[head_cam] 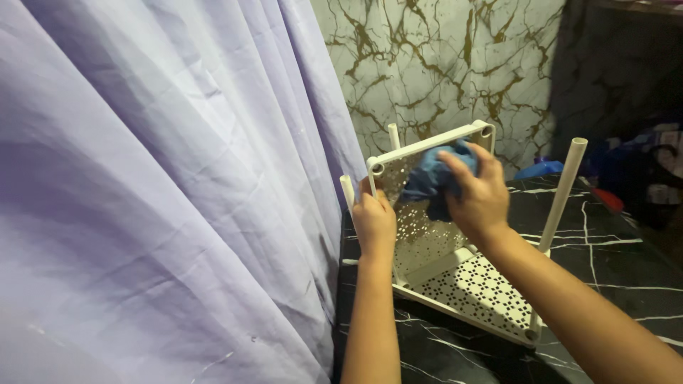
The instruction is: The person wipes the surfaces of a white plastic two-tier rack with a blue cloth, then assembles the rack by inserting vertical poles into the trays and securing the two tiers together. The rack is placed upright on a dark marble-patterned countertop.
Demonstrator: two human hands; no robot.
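A cream plastic rack with perforated shelves stands on a black marble-patterned surface. Its upper shelf is tilted up toward me, and the lower shelf lies flat. My left hand grips the left edge of the tilted shelf. My right hand presses a blue cloth against the upper part of that shelf. Thin cream posts stick up from the rack's corners.
A lilac curtain hangs at the left, touching the rack's side. A white wall with gold veins is behind. Dark clutter, a blue object and a red one lie at the far right of the black surface.
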